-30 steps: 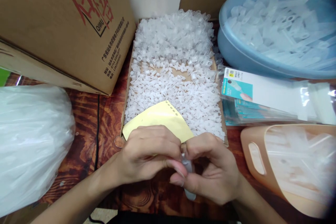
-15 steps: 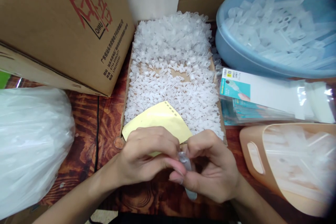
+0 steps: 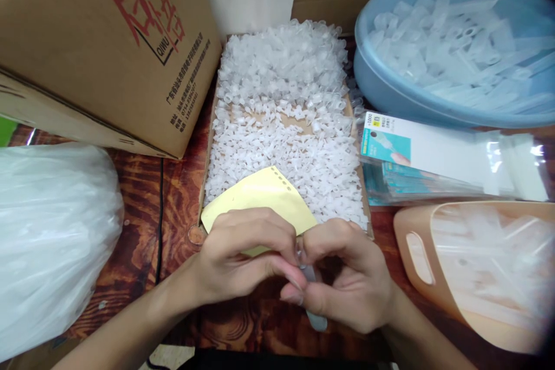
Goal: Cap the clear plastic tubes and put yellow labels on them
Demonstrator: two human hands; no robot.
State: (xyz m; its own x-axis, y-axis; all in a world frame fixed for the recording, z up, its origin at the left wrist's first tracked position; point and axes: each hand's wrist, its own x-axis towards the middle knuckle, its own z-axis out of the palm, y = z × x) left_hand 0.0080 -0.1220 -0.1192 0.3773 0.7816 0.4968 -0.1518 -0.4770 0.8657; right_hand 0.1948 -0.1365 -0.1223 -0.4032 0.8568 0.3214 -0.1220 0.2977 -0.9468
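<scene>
My left hand [image 3: 251,254] and my right hand [image 3: 347,274] meet over the front edge of a shallow cardboard tray [image 3: 205,176]. Both are closed, their fingertips pinching a small translucent plastic piece [image 3: 317,321], whose rounded lower end sticks out below my right thumb. Its upper part is mostly hidden by my fingers. Just beyond my hands a yellow paper sheet [image 3: 260,191] lies over the near part of the tray. Small white plastic parts [image 3: 277,147] fill the tray's front half, and clear caps [image 3: 281,63] are heaped at its back.
A large cardboard box [image 3: 108,52] stands at the back left, above a white plastic bag [image 3: 52,243]. On the right are a blue basin [image 3: 368,81] of translucent pieces, a stack of packaging cards [image 3: 446,156] and a peach basket [image 3: 405,260]. A black cable [image 3: 161,214] crosses the wooden table.
My right fingers have shifted slightly on the plastic piece, and less of its upper end shows. My left hand has hardly moved.
</scene>
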